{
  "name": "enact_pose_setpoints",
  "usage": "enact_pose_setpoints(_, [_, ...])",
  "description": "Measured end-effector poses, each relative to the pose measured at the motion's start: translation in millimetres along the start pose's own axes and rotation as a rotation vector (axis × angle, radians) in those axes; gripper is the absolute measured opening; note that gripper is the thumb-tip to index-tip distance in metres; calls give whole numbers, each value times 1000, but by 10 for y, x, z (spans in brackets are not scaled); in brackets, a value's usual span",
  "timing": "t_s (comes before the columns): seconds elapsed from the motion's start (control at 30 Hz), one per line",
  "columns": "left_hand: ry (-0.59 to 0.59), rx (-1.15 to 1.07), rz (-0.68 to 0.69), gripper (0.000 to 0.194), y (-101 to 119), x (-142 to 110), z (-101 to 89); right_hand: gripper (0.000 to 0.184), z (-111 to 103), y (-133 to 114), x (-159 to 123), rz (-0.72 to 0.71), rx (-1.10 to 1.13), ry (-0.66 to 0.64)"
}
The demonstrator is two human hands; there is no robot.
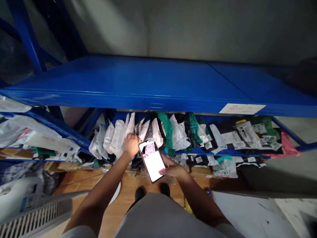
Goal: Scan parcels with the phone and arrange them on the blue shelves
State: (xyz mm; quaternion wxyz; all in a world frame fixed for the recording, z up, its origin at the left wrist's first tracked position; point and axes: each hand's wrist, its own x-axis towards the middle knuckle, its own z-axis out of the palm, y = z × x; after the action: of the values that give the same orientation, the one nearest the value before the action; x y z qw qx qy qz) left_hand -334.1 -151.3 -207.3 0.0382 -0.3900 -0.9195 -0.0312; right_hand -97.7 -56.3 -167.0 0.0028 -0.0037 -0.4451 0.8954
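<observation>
My right hand holds a smartphone tilted toward me. Its thumb lies over the lower right of the lit screen, by a small red patch; the screen shows a picture at the top and white below. My left hand is in the row of mailing bags, its fingers bent over the edge of a white mailing bag; the fingertips are partly hidden. Left of it stand plump white parcels. Just right of the phone is a green mailing bag.
Above the row runs a blue metal shelf with a paper label. Black and grey parcels with printed labels fill the right side. More parcels lie on a lower level. A white slatted appliance stands at lower left.
</observation>
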Motion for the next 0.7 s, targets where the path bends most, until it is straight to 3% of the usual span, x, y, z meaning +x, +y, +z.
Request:
enact_pose_setpoints(0.13, [123,-6,-51,41,64,-137,-4,79,28,-89,-29,-52,-56,44])
enact_pose_setpoints(0.3, [259,-59,-161,46,56,-161,-49,89,32,-118,-85,7,108,18])
enact_pose_setpoints(0.53, [54,-108,-332,44,-52,148,-32,75,-78,-70,-135,-60,186,132])
enact_pose_setpoints(0.7, [-75,-161,-311,42,-78,316,37,67,-148,-32,-78,-59,210,224])
